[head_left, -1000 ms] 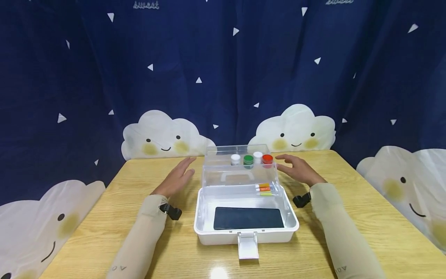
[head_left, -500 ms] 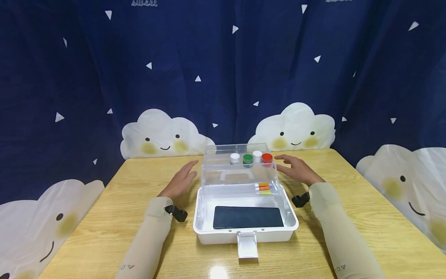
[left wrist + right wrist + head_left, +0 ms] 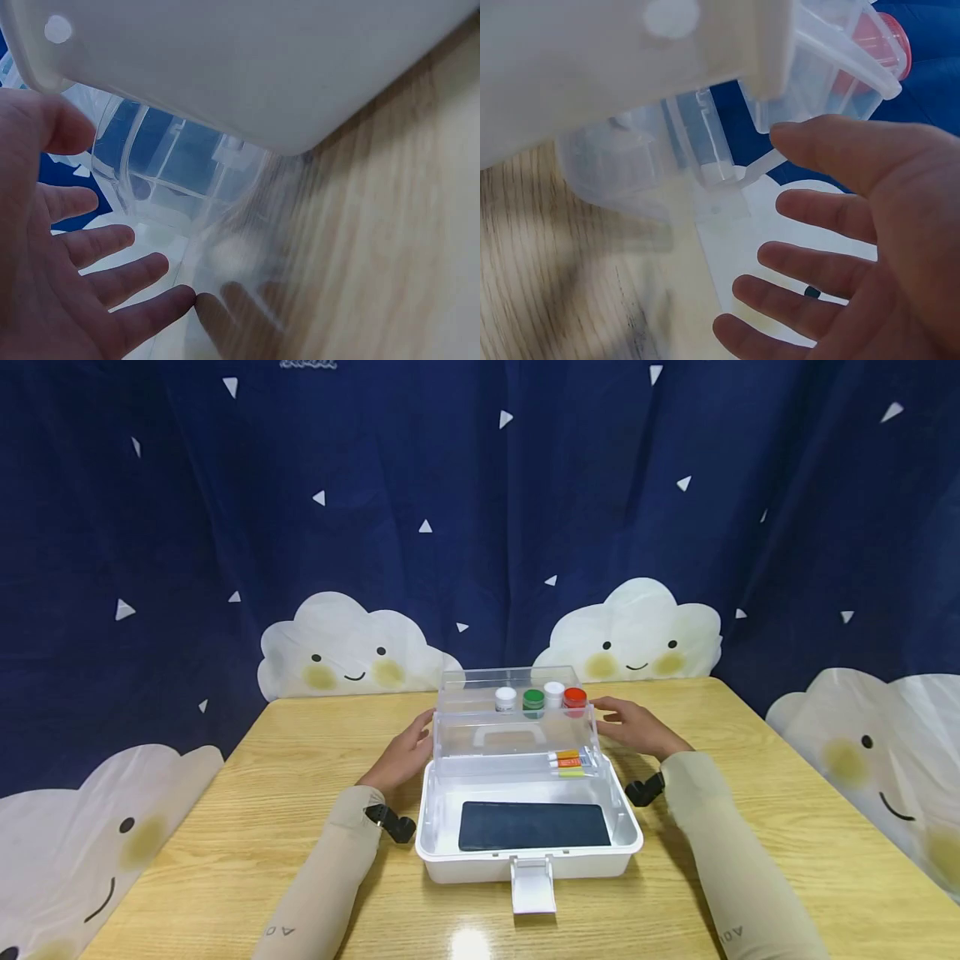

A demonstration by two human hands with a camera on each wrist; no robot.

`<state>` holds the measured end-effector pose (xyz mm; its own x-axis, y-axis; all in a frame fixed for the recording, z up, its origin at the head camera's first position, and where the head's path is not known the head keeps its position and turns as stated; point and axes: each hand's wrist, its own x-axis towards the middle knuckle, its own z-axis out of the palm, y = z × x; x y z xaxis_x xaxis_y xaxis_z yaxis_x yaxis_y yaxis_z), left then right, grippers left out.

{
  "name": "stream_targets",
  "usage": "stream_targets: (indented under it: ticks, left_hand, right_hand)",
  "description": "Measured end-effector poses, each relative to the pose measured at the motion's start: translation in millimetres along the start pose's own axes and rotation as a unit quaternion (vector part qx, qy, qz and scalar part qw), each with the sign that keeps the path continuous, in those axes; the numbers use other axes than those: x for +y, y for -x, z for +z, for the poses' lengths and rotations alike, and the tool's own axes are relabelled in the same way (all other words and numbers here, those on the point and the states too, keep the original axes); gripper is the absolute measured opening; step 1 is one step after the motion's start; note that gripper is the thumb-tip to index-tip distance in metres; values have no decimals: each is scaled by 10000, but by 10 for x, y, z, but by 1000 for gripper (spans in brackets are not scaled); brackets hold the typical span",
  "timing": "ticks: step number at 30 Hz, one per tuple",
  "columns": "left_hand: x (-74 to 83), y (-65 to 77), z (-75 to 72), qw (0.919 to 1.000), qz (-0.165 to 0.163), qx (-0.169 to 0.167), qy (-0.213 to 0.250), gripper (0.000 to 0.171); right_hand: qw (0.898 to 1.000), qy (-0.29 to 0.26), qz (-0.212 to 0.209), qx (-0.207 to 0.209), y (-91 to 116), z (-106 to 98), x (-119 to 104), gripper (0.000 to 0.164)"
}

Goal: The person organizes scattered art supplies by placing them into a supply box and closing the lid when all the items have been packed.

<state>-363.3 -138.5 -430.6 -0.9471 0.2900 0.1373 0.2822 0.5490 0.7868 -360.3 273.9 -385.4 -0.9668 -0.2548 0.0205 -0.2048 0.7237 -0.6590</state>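
Note:
An unlatched white storage box (image 3: 480, 870) sits on the table with its clear stepped trays (image 3: 465, 742) raised at the back. My left hand (image 3: 402, 756) is at the left side of the trays, fingers extended; in the left wrist view its thumb lies close to the box's corner. My right hand (image 3: 637, 729) is at the right side with fingers spread, its thumb near a tray arm in the right wrist view. Whether either hand touches the trays, I cannot tell. Paint jars with white, green (image 3: 533, 700) and red lids (image 3: 575, 698) stand in the upper tray.
Small orange and yellow tubes (image 3: 567, 762) lie in the lower tray. A flat dark rectangular slab (image 3: 534, 826) rests on the box's floor. The front latch (image 3: 533, 889) hangs down. Behind the wooden table (image 3: 247, 827) is a blue curtain (image 3: 375, 485) with clouds.
My left hand has moved right and inward, from apart to right beside the trays. The right hand has barely moved. The box stays in place.

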Motion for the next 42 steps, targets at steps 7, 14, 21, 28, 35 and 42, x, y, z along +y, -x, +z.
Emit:
stream_targets:
  ticks: [7, 14, 21, 28, 35, 42]
  left_hand:
    - [-33, -6, 29, 9993, 363, -76, 68, 68]
    - [-35, 6, 74, 9999, 5, 124, -75, 61]
    - [-33, 23, 83, 9993, -340, 89, 94, 58]
    - [-20, 24, 85, 9994, -343, 89, 38, 56]
    - [-9, 18, 79, 9992, -340, 73, 181, 55]
    - [-45, 4, 74, 9986, -292, 37, 443, 54]
  right_hand:
    - [9996, -247, -74, -144, 9, 24, 41, 64]
    - [9989, -376, -74, -269, 25, 49, 59, 61]
    - [9993, -182, -18, -338, -17, 73, 90, 56]
    - [9981, -365, -109, -494, -43, 87, 158, 57]
    - [9964, -647, -80, -539, -38, 92, 167, 59]
    - [9900, -1259, 86, -633, -54, 126, 161, 60]
